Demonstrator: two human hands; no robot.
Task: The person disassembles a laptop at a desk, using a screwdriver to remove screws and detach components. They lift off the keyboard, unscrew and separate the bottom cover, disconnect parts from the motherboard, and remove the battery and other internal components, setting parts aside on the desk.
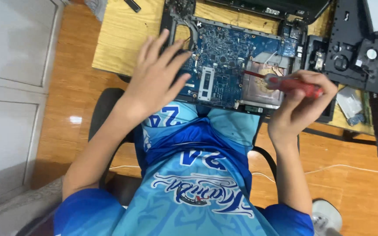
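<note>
Near the middle top of the frame sits the blue circuit board (224, 65). Left hand (156, 81) flat on it, fingers spread, holding nothing. Right hand (296, 102) closed tight around the red screwdriver (291, 84). Best to keep the board steady, tip straight, turn slowly.

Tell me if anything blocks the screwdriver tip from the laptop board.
Nothing visible does. The right hand holds the red screwdriver, its tip over the metal plate beside the blue board. The left hand rests apart, on the board's left edge.

Glossy red plastic screwdriver (294, 85); matt blue circuit board (224, 65) (grainy wooden table (123, 35)).
</note>
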